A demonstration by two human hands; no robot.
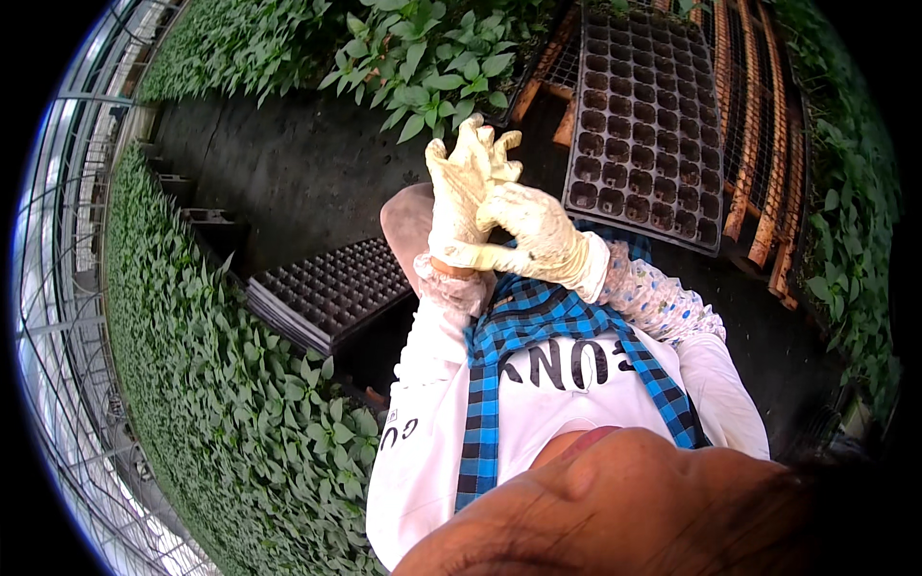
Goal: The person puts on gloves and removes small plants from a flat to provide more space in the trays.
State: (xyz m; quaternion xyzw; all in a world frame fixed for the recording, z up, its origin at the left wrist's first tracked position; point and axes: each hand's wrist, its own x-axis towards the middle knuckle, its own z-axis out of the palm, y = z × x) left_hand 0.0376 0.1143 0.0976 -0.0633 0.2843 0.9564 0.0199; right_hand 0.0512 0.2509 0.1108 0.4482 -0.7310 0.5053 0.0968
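Note:
My left hand (461, 187) is raised in front of my chest in a pale cream glove, its fingers apart and slightly bent. Across its wrist reaches my right hand (543, 230), in a matching soiled glove. The right fingers pinch the cuff (471, 256) of the left glove, which is drawn out toward the right hand; a little bare wrist shows below it. A floral sleeve cover (663, 298) wraps my right forearm. A blue-and-black checked apron (538, 317) hangs over my white shirt.
A black seedling tray (645, 144) with bare cells rests on rusty-barred mesh racking (759, 144) at the right. More black trays (331, 293) are stacked at the left. Leafy green seedlings (259, 432) line the left, with others (432, 62) ahead and along the right. Dark ground (288, 163) lies between.

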